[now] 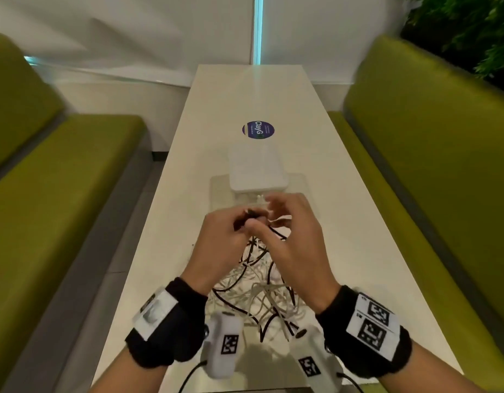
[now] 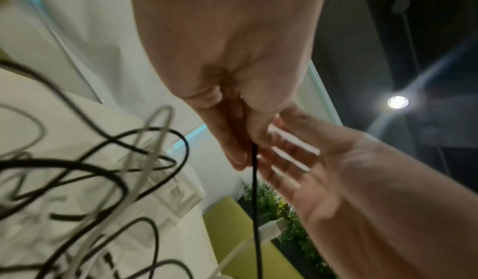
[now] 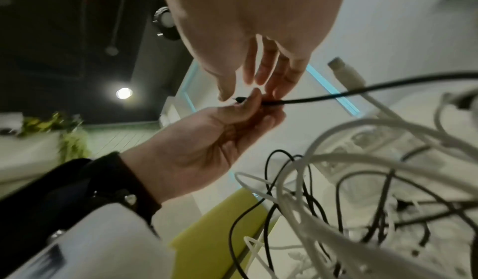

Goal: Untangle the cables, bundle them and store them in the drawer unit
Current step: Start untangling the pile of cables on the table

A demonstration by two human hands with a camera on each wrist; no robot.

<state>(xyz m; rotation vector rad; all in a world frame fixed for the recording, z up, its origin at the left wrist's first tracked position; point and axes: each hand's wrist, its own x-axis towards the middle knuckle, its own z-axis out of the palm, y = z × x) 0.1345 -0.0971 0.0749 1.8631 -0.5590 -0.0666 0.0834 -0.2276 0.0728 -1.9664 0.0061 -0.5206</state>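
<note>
A tangle of black and white cables (image 1: 262, 290) lies on the white table (image 1: 344, 222), in front of the white drawer unit (image 1: 256, 168). Above the tangle my left hand (image 1: 225, 239) pinches the end of a black cable (image 1: 249, 216) between thumb and fingers. In the left wrist view that black cable (image 2: 255, 191) hangs straight down from the left hand (image 2: 232, 119). My right hand (image 1: 290, 236) is just beside it with relaxed fingers. In the right wrist view the straight fingers (image 3: 261, 66) touch the black cable (image 3: 336, 95) next to the left hand (image 3: 207, 136). They grip nothing.
Green padded benches (image 1: 61, 194) (image 1: 429, 165) run along both long sides of the narrow table. A round purple sticker (image 1: 258, 130) lies beyond the drawer unit. A white plug (image 3: 344, 72) sticks up from the tangle. Green plants (image 1: 472, 32) stand at the back right.
</note>
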